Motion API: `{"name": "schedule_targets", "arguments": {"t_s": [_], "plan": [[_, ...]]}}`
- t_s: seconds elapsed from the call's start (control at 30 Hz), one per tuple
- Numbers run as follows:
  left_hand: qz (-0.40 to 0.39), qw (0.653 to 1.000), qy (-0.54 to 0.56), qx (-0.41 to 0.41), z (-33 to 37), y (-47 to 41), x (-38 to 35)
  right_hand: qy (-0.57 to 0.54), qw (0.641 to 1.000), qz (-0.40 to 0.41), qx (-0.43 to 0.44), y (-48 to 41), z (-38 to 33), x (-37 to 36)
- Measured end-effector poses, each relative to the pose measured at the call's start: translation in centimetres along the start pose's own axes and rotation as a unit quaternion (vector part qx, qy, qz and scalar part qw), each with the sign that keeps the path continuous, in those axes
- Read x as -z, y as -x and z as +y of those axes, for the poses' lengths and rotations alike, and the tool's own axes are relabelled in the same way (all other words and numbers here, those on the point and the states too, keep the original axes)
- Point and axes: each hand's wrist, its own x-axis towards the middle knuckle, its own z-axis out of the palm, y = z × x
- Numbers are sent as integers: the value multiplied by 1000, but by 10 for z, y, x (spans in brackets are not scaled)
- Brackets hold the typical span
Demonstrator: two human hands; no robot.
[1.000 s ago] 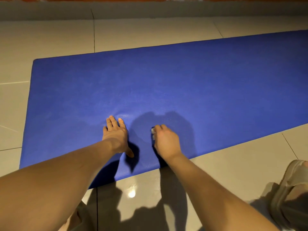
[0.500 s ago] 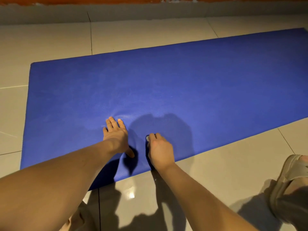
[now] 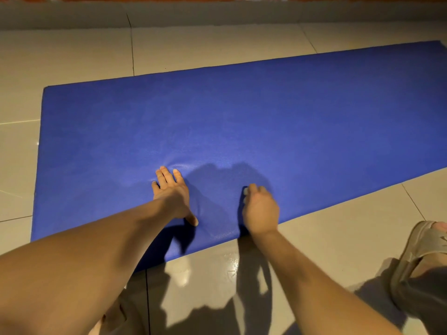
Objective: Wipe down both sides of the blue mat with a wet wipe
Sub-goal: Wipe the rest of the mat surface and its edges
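Nearest, at far right: a tan sandal (image 3: 420,247) on the glossy tiled floor (image 3: 326,250). Just beyond, by the near edge of the blue mat (image 3: 266,117): left hand (image 3: 173,192) released, fingers straight, pressing flat; right hand (image 3: 260,209) curled around a pale wet wipe (image 3: 245,191), touching the mat. Farther back, more tiles, then a grey wall base (image 3: 217,15).

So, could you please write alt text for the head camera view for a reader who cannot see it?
A person's left hand presses flat on a blue mat spread on a tiled floor, while the right hand holds a wet wipe against it near its front edge.
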Motion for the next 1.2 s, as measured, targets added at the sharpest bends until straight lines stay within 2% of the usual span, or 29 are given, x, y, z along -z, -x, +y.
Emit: {"name": "schedule_targets", "arguments": {"t_s": [0.13,0.2,0.23,0.4,0.53,0.7,0.83,0.97,1.03,1.1,1.2], "plan": [[-2,1000,12,-7,-3,1,0,-8,992,-58,114,32,-37,-15],[3,1000,26,-13,-4,2,-2,10,985,-45,165,26,-19,-10],[7,999,32,-15,-6,2,-3,19,986,-36,163,19,-4,-6],[10,999,39,-15,-8,1,-5,100,995,-2,-17,-11,75,26],[18,999,44,-20,-10,0,-6,39,997,14,-57,7,50,14],[18,997,73,-35,-17,4,-8,-23,996,-57,65,68,-28,-16],[41,995,76,-44,-23,11,-11,30,985,-71,153,58,-2,1],[99,992,70,-40,-25,33,-36,96,994,-59,16,29,53,31],[100,992,70,-44,-29,46,-48,109,991,-73,-40,22,64,42],[77,993,60,-65,-39,59,-54,110,988,-88,-65,23,53,45],[47,994,6,-101,-53,78,-59,107,986,-118,-57,40,21,39]]}}
